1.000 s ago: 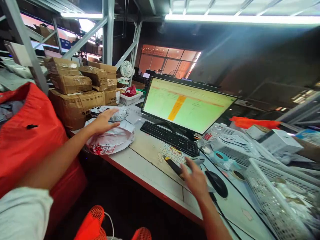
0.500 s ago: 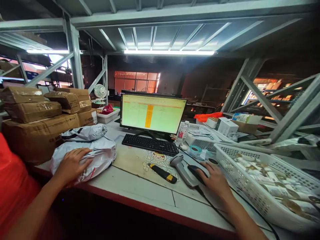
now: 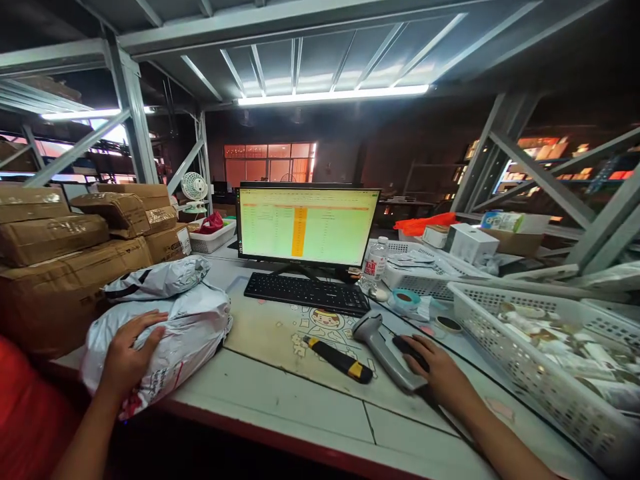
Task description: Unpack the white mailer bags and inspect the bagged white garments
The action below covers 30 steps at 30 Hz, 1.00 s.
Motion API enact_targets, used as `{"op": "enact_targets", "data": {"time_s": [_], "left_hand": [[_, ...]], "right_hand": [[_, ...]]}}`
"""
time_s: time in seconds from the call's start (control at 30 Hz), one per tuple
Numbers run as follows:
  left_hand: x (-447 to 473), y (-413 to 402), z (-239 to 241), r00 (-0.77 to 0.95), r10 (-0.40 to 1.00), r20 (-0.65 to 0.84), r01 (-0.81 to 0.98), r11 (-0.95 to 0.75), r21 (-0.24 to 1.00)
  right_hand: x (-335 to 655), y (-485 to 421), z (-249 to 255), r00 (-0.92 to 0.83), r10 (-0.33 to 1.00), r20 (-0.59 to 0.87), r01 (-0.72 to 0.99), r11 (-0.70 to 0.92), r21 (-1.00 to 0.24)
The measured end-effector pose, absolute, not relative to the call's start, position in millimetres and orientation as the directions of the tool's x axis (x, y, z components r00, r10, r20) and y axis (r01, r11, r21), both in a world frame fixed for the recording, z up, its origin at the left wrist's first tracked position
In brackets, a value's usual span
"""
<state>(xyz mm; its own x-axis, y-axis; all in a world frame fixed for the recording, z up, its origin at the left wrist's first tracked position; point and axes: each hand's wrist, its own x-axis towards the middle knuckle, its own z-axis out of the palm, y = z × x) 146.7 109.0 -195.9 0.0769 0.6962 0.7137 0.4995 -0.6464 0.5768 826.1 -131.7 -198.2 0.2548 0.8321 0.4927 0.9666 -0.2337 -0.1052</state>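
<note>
Now lays the left hand (image 3: pixel 131 350) lower on the large white parcel bag (image 3: pixel 197 327), rather than up beside the smaller one as a second ago, and has the right hand (image 3: pixel 443 375) on the mouse (image 3: pixel 403 346) instead of to the left of it. Shows red fabric (image 3: pixel 25 410) at the left edge, in front of stacked brown cardboard boxes (image 3: pixel 65 293). Rests the left grip palm down on the large bag, thumb spread from the fingers, pinching nothing. Bears a smaller white bag (image 3: pixel 160 277) atop the large one, near the worktop (image 3: pixel 270 393)'s left side. Farther back, includes a white fan (image 3: pixel 194 187) and a basket (image 3: pixel 213 240). Faces a lit monitor (image 3: pixel 320 227), with a black keyboard (image 3: pixel 306 294) in front. Nearer, has a yellow-and-black cutter (image 3: pixel 340 360), then a grey scanner (image 3: pixel 387 355) lying between cutter and mouse. Curls the right grip over the mouse, thumb along the near side. Behind, includes a clear bottle (image 3: pixel 375 263) and a blue tape roll (image 3: pixel 405 298). Ends at right with a white perforated basket (image 3: pixel 500 350) holding pale rolls (image 3: pixel 565 340).
</note>
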Motion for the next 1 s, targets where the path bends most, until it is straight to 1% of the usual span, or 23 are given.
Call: {"op": "enact_targets", "data": {"time_s": [0.3, 0.5, 0.63, 0.9, 1.0], "left_hand": [[143.2, 109.9, -203.9, 0.084, 0.701, 0.708, 0.494, -0.646, 0.581], [144.3, 107.3, -200.5, 0.089, 0.693, 0.716, 0.509, -0.649, 0.565], [144.2, 105.9, -199.8, 0.073, 0.711, 0.699, 0.513, -0.628, 0.585], [145.5, 104.1, -198.7, 0.061, 0.714, 0.698, 0.489, -0.631, 0.603], [146.4, 102.1, -196.4, 0.057, 0.721, 0.690, 0.480, -0.626, 0.614]], "right_hand": [[821.0, -133.8, -196.1, 0.287, 0.825, 0.488, 0.958, -0.263, -0.118], [823.4, -132.8, -198.8, 0.269, 0.826, 0.495, 0.963, -0.244, -0.116], [825.7, -132.5, -201.2, 0.253, 0.831, 0.494, 0.967, -0.227, -0.113], [822.6, -134.8, -201.1, 0.251, 0.828, 0.501, 0.966, -0.246, -0.077], [823.2, -135.5, -201.8, 0.261, 0.828, 0.497, 0.964, -0.253, -0.084]]}}
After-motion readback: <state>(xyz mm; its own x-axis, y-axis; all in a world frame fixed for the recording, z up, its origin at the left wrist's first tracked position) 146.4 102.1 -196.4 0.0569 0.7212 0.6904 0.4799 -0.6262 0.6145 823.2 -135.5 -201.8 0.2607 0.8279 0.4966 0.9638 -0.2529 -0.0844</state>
